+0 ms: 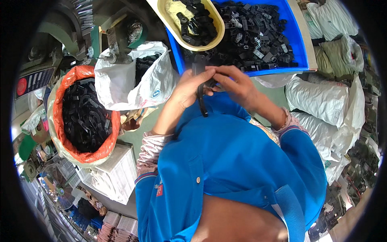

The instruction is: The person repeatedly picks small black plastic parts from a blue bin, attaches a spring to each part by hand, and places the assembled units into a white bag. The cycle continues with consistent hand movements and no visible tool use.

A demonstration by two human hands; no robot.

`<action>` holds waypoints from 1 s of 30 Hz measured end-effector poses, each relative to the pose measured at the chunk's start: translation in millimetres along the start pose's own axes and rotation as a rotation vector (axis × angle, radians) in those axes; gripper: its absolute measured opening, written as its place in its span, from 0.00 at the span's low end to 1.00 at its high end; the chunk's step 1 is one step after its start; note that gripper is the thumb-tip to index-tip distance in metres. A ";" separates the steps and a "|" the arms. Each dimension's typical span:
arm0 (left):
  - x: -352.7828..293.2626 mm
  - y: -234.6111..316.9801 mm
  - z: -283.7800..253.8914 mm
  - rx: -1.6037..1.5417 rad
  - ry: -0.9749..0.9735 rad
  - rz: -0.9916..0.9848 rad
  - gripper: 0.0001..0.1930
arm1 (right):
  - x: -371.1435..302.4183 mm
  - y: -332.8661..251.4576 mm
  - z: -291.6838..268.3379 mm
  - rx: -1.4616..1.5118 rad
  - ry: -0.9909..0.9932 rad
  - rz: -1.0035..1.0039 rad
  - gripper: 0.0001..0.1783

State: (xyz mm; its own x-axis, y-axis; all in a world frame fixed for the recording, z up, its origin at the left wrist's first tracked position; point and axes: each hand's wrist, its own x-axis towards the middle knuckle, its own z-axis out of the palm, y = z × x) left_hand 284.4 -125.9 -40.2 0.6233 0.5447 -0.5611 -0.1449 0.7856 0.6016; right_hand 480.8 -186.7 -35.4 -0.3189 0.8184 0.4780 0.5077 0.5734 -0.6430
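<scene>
Just short of the blue tray, my left hand (pixel 188 86) is closed round a long black plastic part (pixel 202 105), whose lower end hangs down in front of my blue jacket. Its upper end sticks up above my left thumb. My right hand (pixel 238 85) meets it from the right, fingers bent and pinched together at the part's middle. What lies between the right fingertips is mostly hidden. Beyond my hands, the blue tray (pixel 301 60) holds a heap of small black plastic pieces, some with metal springs. A yellow tub (pixel 219 34) with more black parts rests over its left side.
On the left stand an orange-lined sack (pixel 60 99) full of black parts and a white sack (pixel 117 90) with black pieces. Metal machinery (pixel 115 44) rises behind the white sack. Full white sacks (pixel 318 97) are stacked at the right. White crates (pixel 117 173) stand lower left.
</scene>
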 end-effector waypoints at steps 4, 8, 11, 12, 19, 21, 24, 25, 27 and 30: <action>-5.7 -5.7 -8.8 -0.051 -0.008 0.053 0.20 | -2.2 23.0 -18.9 0.078 0.152 0.307 0.20; -6.9 -0.2 2.8 -0.096 0.035 0.186 0.19 | -19.3 128.2 -42.4 -0.325 0.158 0.544 0.08; 1.1 -4.8 0.5 -0.006 0.069 0.339 0.19 | -4.9 147.3 -28.0 -0.659 -0.074 0.496 0.08; -0.5 -3.2 3.2 0.037 0.124 0.345 0.19 | -1.0 152.4 -19.1 -0.717 -0.143 0.489 0.09; -16.1 7.3 5.0 0.357 0.274 0.529 0.15 | 9.4 117.1 -42.5 -0.718 -0.063 0.620 0.05; -18.0 10.1 4.4 0.518 0.342 0.595 0.14 | 18.5 93.0 -50.0 -0.055 0.005 0.659 0.07; -19.9 16.6 6.7 0.571 0.359 0.610 0.12 | 50.3 42.6 -52.5 0.557 -0.100 0.722 0.10; -18.4 15.0 4.1 0.615 0.371 0.662 0.13 | 63.1 29.3 -49.4 0.700 -0.175 0.743 0.11; -14.7 12.1 0.5 0.702 0.380 0.763 0.13 | 80.5 17.8 -44.2 0.620 -0.291 0.715 0.10; -17.6 18.0 0.9 0.879 0.408 0.913 0.15 | 93.8 13.7 -36.0 0.514 -0.373 0.630 0.09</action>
State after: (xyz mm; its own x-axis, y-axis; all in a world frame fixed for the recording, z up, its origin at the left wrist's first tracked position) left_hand 271.5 -121.6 -19.0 0.2724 0.9409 0.2013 0.2520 -0.2716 0.9288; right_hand 486.6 -103.4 22.1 -0.3873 0.8947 -0.2227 0.2837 -0.1142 -0.9521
